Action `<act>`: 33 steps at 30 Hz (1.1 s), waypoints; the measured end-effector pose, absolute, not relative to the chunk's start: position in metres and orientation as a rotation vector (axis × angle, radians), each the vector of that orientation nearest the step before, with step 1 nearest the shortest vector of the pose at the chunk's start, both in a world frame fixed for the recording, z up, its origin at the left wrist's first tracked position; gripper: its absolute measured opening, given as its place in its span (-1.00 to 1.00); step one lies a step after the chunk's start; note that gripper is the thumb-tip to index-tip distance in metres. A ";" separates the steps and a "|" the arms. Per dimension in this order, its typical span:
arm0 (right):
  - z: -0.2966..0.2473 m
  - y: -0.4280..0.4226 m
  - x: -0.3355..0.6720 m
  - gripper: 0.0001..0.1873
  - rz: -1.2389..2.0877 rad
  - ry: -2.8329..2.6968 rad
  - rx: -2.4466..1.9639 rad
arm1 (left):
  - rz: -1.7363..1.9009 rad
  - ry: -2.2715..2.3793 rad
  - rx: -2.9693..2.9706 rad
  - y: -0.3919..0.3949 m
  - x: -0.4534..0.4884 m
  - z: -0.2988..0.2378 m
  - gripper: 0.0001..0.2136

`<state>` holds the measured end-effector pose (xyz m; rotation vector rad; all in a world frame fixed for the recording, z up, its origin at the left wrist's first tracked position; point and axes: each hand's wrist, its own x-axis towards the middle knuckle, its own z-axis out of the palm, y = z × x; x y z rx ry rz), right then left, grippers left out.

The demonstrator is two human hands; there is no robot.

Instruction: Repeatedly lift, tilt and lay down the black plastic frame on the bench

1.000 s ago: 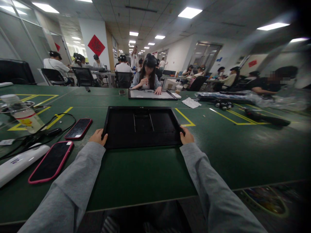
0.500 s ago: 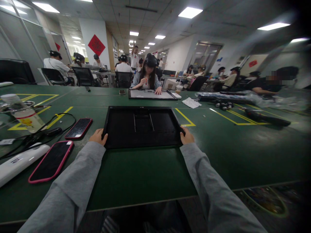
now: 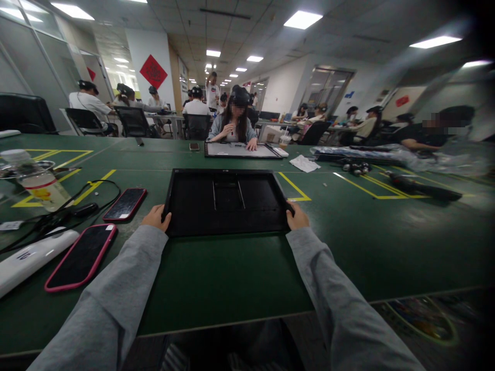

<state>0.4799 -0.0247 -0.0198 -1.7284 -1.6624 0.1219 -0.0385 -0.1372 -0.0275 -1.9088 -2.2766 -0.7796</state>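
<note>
A black rectangular monitor housing (image 3: pixel 189 203), shallow like a tray with its hollow side up, lies on the green table in front of me. Two thin pale metal strips run across its inner middle. My left hand (image 3: pixel 157 218) grips its left edge, thumb on the rim and the other fingers mostly hidden. At the opposite side, my right hand (image 3: pixel 297 216) is closed round the right edge in the same way. Left of my left hand lies a phone with a dark red edge (image 3: pixel 125 204), and closer to me a larger phone in a pink case (image 3: pixel 82 256).
A drink bottle (image 3: pixel 40 180), black cables (image 3: pixel 58 219) and a white device (image 3: pixel 34 263) crowd the left. Across the table a person (image 3: pixel 234 123) sits behind a flat panel (image 3: pixel 242 150). A crumpled tissue (image 3: pixel 305 163) and a black tool (image 3: pixel 423 186) lie to the right.
Both hands and the monitor housing have stayed in place. Far in the background, a standing person has lowered a raised arm.
</note>
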 end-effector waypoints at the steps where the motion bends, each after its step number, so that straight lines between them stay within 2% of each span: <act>1: -0.020 -0.025 0.480 -0.49 0.119 -1.659 -1.731 | -0.786 -2.271 -1.909 -0.137 -0.039 -0.028 -0.56; 33: -0.019 -0.026 0.479 -0.49 0.147 -1.669 -1.739 | -0.760 -2.300 -1.905 -0.137 -0.039 -0.026 -0.55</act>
